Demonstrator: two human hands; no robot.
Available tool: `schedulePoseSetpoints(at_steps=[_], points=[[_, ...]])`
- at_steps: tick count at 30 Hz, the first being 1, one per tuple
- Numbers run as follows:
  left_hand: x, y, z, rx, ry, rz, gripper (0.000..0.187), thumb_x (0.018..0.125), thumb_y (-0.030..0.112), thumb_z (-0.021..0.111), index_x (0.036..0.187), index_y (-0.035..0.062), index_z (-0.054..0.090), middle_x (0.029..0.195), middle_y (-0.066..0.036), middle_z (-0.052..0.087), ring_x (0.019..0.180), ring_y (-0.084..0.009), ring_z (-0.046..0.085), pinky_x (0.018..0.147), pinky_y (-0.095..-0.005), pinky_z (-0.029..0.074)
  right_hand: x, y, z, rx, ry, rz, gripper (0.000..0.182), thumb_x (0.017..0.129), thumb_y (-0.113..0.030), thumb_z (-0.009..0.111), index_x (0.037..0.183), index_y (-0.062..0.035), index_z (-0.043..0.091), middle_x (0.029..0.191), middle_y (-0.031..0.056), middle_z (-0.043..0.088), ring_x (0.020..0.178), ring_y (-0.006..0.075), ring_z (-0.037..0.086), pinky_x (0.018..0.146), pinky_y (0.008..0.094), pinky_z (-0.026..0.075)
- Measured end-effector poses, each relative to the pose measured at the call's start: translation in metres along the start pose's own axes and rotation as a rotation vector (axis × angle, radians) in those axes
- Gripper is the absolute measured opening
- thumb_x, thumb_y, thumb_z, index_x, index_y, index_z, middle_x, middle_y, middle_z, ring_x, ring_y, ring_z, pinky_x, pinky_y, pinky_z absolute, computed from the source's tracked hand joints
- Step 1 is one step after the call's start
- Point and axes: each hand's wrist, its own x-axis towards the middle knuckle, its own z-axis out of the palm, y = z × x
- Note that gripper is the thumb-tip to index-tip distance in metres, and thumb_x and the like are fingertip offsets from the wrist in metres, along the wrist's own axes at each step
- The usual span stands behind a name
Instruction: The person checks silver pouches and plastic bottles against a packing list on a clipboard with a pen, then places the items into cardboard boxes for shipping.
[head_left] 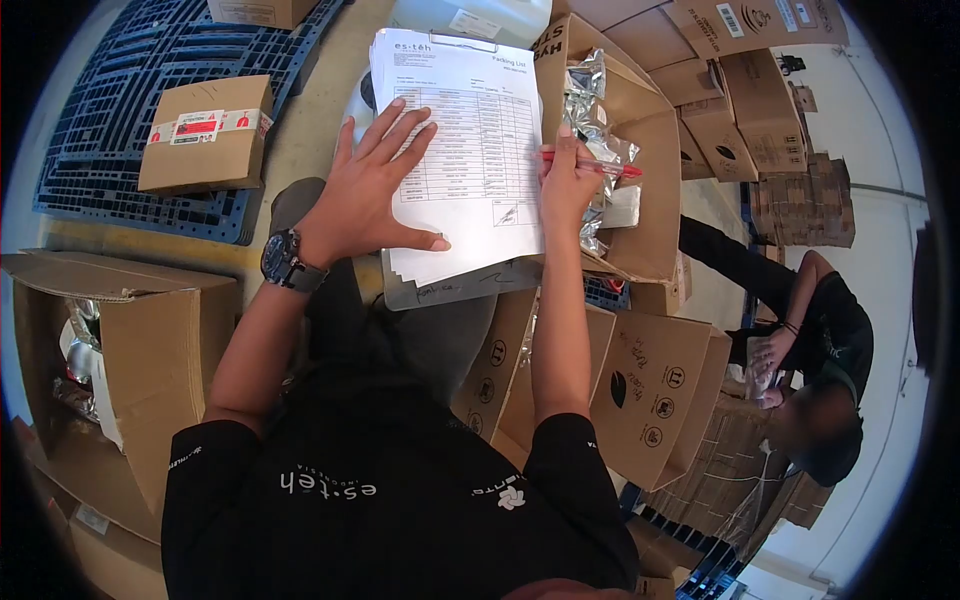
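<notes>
A stack of printed packing list sheets [465,215] is clipped to a clipboard [440,292]. My left hand [375,195] lies spread on the left part of the top sheet, with a dark watch [281,257] on the wrist. At the right edge of the paper, my right hand [570,185] is closed around a red pen [610,168]. The pen's red end points right, over an open cardboard box [645,150] that holds silver foil packs [588,90].
A taped box [208,135] sits on a blue pallet [110,130] at upper left. Open boxes stand at lower left [170,350] and lower right [640,390]. A co-worker in dark clothes [835,330] is at the right, near stacked flat cardboard [735,460].
</notes>
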Motion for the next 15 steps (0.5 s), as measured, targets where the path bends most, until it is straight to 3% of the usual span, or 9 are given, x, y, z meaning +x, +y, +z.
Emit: schedulePoseSetpoints(at_steps=[4,7,8,15], points=[[0.0000,0.0008,-0.0054,-0.026,-0.023,0.010,0.126,0.059,0.081,0.075,0.157,0.0130,0.035,0.163,-0.010,0.030,0.154,-0.0300,0.017,0.122,-0.0617,0.008,-0.0081,-0.0096,0.0033,-0.036,0.030,0.029,0.051,0.101,-0.039,0.063,0.065,-0.0029,0.057,0.057,0.0000,0.053,0.050,0.0059,0.045,0.046,0.0218,0.034],[-0.0014,-0.0029,-0.0047,-0.027,-0.014,0.034,0.123,0.059,0.076,0.078,0.156,0.0129,0.036,0.163,-0.010,0.030,0.155,-0.0302,0.017,0.123,-0.0606,0.007,-0.0092,-0.0056,0.0021,0.060,0.044,0.067,0.049,0.101,-0.042,0.063,0.071,-0.0035,0.060,0.062,0.0009,0.056,0.052,0.0060,0.047,0.047,0.0210,0.035],[-0.0017,-0.0030,-0.0050,-0.052,-0.017,0.040,0.123,0.059,0.076,0.078,0.156,0.0129,0.036,0.163,-0.010,0.030,0.155,-0.0302,0.017,0.123,-0.0606,0.007,-0.0078,-0.0016,0.0044,0.116,0.060,0.057,0.046,0.101,-0.040,0.062,0.076,-0.0016,0.062,0.059,0.0010,0.055,0.046,0.0063,0.044,0.042,0.0215,0.032],[-0.0017,-0.0035,-0.0048,-0.039,-0.025,0.043,0.122,0.060,0.076,0.078,0.155,0.0109,0.037,0.163,-0.011,0.031,0.154,-0.0322,0.017,0.122,-0.0622,0.008,-0.0103,-0.0082,0.0022,0.035,0.030,0.104,0.049,0.103,-0.044,0.056,0.078,-0.0016,0.062,0.061,0.0019,0.056,0.046,0.0071,0.046,0.039,0.0227,0.035]])
